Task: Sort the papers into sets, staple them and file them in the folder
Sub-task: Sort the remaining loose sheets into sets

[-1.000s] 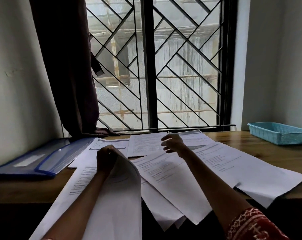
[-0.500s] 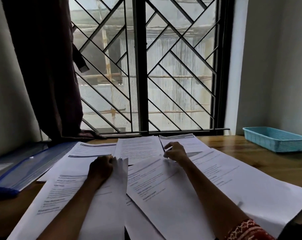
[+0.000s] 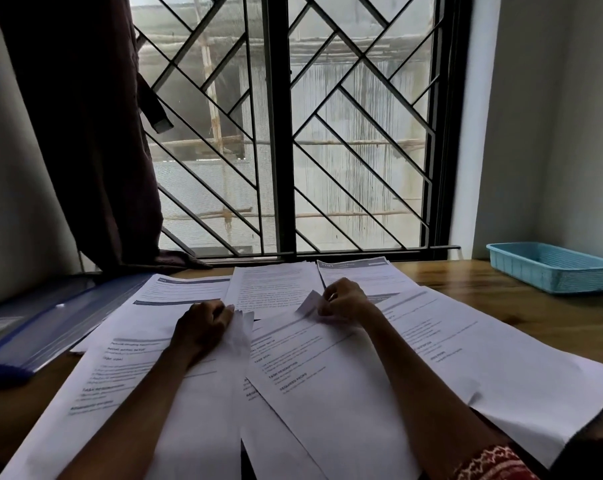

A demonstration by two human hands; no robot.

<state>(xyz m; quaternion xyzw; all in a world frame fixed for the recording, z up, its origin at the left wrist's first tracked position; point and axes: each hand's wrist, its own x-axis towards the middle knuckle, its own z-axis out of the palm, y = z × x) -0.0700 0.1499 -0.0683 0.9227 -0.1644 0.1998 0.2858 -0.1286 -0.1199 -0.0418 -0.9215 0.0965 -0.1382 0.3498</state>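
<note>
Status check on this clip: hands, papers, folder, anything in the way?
Left hand grips a sheaf's top edge; right hand pinches a sheet's lifted corner. Papers spread loose, overlapping. Blue folder far left, partly under sheets. No stapler seen.

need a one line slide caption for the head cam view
Left hand holds a sheaf of sheets while the right hand pinches a page corner, blue folder alongside.

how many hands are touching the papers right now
2. The left hand holds the top edge of a fanned sheaf of white printed papers left of centre; the right hand pinches a lifted sheet corner right of centre.
</note>
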